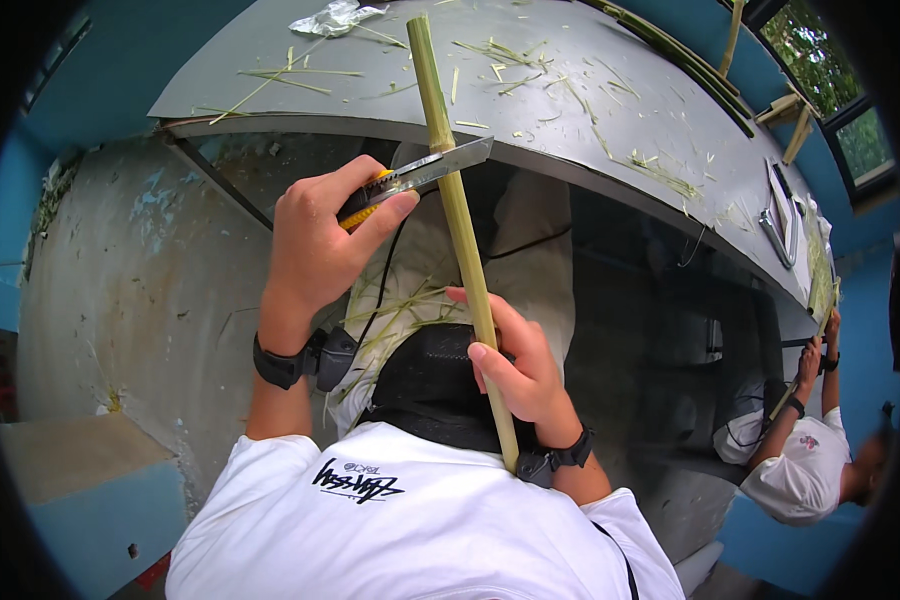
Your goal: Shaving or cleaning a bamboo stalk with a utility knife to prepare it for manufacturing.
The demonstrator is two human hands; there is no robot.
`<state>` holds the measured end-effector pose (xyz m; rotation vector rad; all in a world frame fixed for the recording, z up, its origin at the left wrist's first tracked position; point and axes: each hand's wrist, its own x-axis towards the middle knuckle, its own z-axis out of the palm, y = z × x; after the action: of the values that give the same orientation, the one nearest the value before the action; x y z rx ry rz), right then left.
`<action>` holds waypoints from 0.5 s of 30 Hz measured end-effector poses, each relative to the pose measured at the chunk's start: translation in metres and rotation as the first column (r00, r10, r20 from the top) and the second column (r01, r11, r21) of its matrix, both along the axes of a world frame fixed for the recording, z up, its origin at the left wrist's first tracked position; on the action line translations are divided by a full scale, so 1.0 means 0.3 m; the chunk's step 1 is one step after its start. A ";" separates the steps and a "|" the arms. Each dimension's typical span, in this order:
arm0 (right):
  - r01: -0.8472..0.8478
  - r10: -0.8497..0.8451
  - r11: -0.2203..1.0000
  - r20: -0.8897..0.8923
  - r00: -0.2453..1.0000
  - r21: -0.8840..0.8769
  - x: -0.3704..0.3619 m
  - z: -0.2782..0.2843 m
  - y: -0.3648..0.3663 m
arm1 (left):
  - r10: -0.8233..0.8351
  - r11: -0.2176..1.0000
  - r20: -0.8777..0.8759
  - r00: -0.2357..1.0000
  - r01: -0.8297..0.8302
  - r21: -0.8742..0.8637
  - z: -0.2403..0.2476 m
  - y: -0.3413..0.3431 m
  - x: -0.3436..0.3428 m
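Observation:
A long pale-green bamboo stick (462,225) slants from my waist up over the near edge of the grey table (320,85). My right hand (520,365) is wrapped round its lower part, thumb on top. In my left hand (325,225) is a yellow and black utility knife (380,190), gripped between thumb and fingers. Its long blade (460,160) lies across the stick just below a node, touching or very close to it; I cannot tell which. Thin green shavings (400,305) are scattered over my lap.
Shavings and thin strips (670,175) litter the tabletop, with crumpled foil (335,18) at its far left. Long dark-green strips (680,60) lie along the back edge. A hacksaw (780,215) rests at the right end. Another person (805,455) sits at far right, holding a stick.

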<state>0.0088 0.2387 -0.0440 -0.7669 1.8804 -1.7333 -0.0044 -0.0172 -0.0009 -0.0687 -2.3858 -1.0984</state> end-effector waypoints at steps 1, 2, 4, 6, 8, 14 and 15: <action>0.000 0.000 1.000 -0.001 1.000 -0.002 0.000 -0.001 0.000 | 0.009 1.000 0.023 1.000 -0.008 -0.013 0.004 -0.003 0.004; -0.001 0.001 1.000 0.006 1.000 0.003 0.000 -0.002 0.000 | 0.016 1.000 0.046 0.999 -0.015 -0.025 0.003 -0.006 0.005; -0.003 0.003 1.000 0.019 1.000 0.011 -0.001 -0.001 0.002 | 0.023 0.999 0.068 0.997 -0.020 -0.043 -0.006 -0.012 -0.004; -0.004 0.004 1.000 0.009 1.000 0.023 -0.006 -0.008 0.005 | 0.028 0.998 0.085 0.996 -0.022 -0.066 -0.016 -0.018 -0.011; -0.004 0.004 1.000 0.003 1.000 0.031 -0.008 -0.009 0.005 | 0.031 0.995 0.097 0.995 -0.022 -0.096 -0.024 -0.034 -0.015; -0.011 0.011 1.000 -0.019 1.000 0.023 -0.007 -0.001 0.005 | 0.011 0.988 0.072 0.997 0.000 -0.154 -0.021 -0.081 -0.031; -0.011 0.011 1.000 -0.013 1.000 0.020 -0.006 -0.003 0.005 | 0.007 0.986 0.059 0.998 0.003 -0.167 -0.018 -0.086 -0.035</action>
<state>0.0069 0.2402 -0.0450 -0.7816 1.8961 -1.7045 -0.0148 -0.0430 -0.0063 -0.0929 -2.5263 -0.9091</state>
